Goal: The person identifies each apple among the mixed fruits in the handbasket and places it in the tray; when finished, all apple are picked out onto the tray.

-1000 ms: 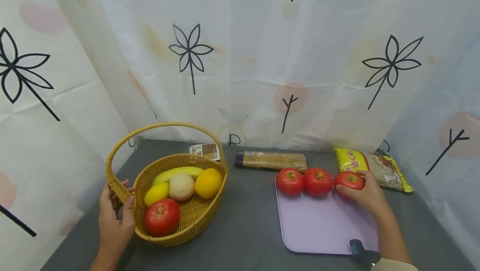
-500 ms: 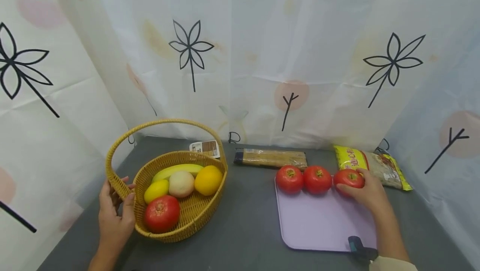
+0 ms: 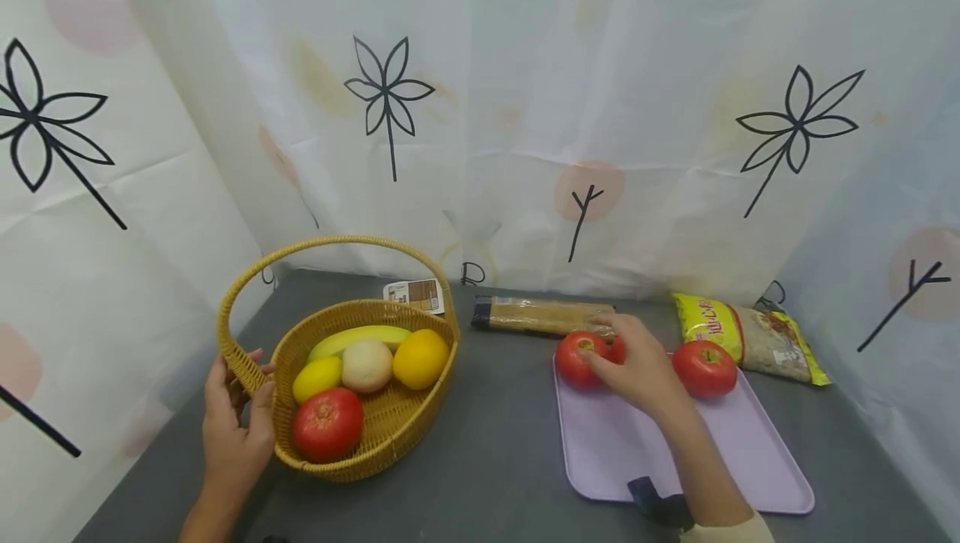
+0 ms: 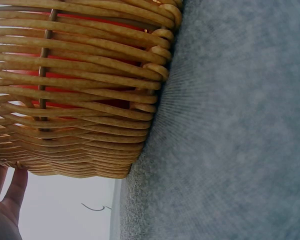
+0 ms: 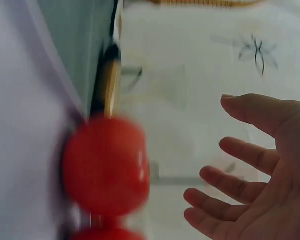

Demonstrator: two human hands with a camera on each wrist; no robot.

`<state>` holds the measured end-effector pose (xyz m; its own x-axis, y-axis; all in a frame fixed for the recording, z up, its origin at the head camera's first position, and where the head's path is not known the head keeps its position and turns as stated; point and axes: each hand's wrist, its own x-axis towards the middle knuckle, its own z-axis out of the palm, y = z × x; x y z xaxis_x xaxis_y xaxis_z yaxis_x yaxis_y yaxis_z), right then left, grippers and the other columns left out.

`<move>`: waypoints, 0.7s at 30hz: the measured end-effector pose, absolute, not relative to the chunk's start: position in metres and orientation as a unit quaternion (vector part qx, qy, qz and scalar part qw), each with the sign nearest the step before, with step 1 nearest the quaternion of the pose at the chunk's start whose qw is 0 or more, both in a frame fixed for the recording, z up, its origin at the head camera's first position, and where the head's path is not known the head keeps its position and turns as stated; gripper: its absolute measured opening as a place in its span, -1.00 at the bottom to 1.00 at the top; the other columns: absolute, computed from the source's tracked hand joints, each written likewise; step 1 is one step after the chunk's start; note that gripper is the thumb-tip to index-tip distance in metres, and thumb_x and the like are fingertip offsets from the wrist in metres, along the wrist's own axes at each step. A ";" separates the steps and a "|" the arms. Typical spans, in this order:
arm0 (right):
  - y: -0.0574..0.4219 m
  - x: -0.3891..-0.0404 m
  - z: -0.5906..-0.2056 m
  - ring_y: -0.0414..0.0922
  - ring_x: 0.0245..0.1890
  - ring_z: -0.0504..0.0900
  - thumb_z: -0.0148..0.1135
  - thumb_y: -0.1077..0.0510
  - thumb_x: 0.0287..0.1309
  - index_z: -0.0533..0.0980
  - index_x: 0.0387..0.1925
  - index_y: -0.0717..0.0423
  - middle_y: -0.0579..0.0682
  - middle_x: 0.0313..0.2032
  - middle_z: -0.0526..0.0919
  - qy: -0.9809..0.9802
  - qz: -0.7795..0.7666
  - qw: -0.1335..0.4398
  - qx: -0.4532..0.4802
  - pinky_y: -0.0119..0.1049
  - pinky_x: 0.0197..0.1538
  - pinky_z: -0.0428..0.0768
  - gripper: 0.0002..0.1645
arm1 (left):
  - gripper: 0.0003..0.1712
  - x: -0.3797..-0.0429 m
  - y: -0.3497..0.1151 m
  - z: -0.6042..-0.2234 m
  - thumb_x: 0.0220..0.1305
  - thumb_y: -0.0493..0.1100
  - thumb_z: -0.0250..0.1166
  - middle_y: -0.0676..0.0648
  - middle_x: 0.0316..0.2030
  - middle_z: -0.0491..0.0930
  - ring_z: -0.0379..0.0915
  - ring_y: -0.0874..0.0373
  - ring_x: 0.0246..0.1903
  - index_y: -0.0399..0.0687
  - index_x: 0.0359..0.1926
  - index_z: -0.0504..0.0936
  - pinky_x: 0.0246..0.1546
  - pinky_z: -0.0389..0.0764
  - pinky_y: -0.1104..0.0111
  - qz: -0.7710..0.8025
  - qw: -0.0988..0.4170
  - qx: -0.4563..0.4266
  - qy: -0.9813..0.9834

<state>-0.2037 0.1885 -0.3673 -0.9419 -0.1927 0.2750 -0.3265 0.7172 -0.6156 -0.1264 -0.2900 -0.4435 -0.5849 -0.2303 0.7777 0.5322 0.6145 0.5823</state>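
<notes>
My left hand (image 3: 234, 447) holds the wicker basket (image 3: 390, 416) at the left foot of its handle (image 3: 330, 241). Inside are a red tomato-like fruit (image 3: 327, 426), a lemon (image 3: 317, 378), a banana (image 3: 352, 339), a pale round fruit (image 3: 367, 365) and an orange (image 3: 422, 359). Over the back of the lilac tray (image 3: 600, 464) reaches my right hand (image 3: 637, 369), fingers spread and holding nothing. It hovers by the left tomato (image 3: 573, 369) and mostly covers the middle tomato (image 3: 617, 349). The right tomato (image 3: 705, 369) stands apart. In the right wrist view, a gap separates fingers and tomato (image 5: 107, 165).
Behind the tray lies a flat pack of noodles (image 3: 536, 315). A yellow and clear food bag (image 3: 757, 339) sits at the back right. Against the basket's back rests a small labelled packet (image 3: 420, 294). A patterned curtain (image 3: 487, 109) encloses the grey table (image 3: 495, 443).
My right hand has let go of the right tomato and moved left over the middle and left ones. My left hand keeps its hold on the basket handle.
</notes>
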 end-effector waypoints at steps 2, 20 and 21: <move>0.164 -0.202 -0.369 0.17 0.25 0.45 0.47 0.11 0.14 0.53 0.20 0.14 0.16 0.18 0.54 -0.911 0.358 0.099 0.179 0.24 0.18 0.46 -0.40 | -0.02 -0.128 -0.289 -0.444 0.10 -0.78 0.15 -0.43 0.12 0.42 0.48 0.31 0.07 -0.27 0.51 0.09 0.03 0.41 0.64 -0.423 0.455 -0.106 -0.776; -0.047 -0.179 -0.387 -0.32 0.04 0.52 0.33 -0.08 0.30 0.58 0.21 -0.08 -0.12 0.15 0.53 -0.814 0.294 -0.038 0.499 -0.50 0.07 0.45 -0.52 | -0.01 -0.130 -0.289 -0.446 0.08 -0.79 0.14 -0.45 0.12 0.42 0.47 0.36 0.07 -0.29 0.52 0.09 0.03 0.42 0.64 -0.423 0.463 -0.109 -0.771; -0.054 -0.182 -0.388 -0.32 0.03 0.51 0.32 -0.10 0.31 0.55 0.26 -0.12 -0.11 0.18 0.51 -0.814 0.268 -0.056 0.512 -0.52 0.05 0.44 -0.47 | -0.01 -0.130 -0.288 -0.445 0.07 -0.80 0.14 -0.45 0.11 0.42 0.47 0.36 0.07 -0.31 0.51 0.09 0.03 0.42 0.64 -0.423 0.465 -0.111 -0.770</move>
